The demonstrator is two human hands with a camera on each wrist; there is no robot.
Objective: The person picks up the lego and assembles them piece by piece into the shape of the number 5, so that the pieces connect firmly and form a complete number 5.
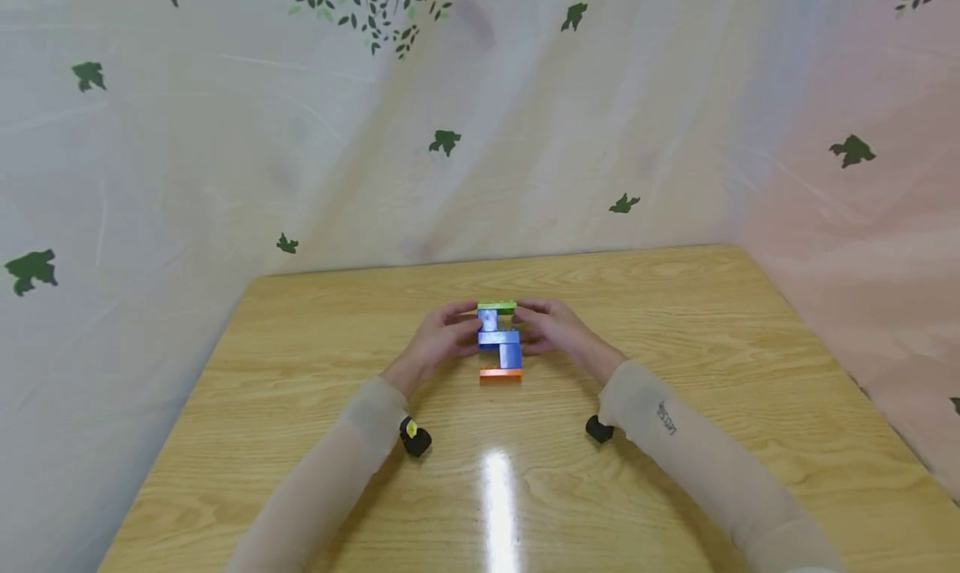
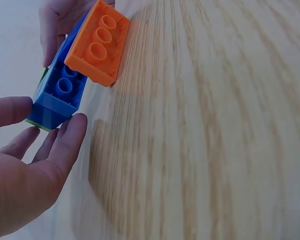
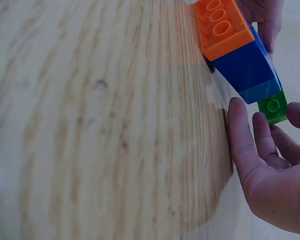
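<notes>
A stack of toy building bricks is between my two hands. It has a flat orange brick [image 1: 500, 375] at the near end, several blue bricks [image 1: 510, 356] stepped in the middle, and a thin green brick [image 1: 497, 306] at the far end. The orange brick's hollow underside faces the wrist cameras. Whether the stack touches the table, I cannot tell. My left hand [image 1: 437, 337] grips the stack's left side, fingertips on a blue brick [image 2: 60, 95]. From the right, my right hand [image 1: 556, 327] holds the far end, fingertips at the green brick [image 3: 273, 106].
A wooden table [image 1: 300, 348] lies beneath the hands, its far edge meeting a pale curtain [image 1: 337, 165] printed with leaves and birds. Another curtain side [image 1: 862, 248] hangs along the right edge. Small black devices [image 1: 416, 438] sit at both wrists.
</notes>
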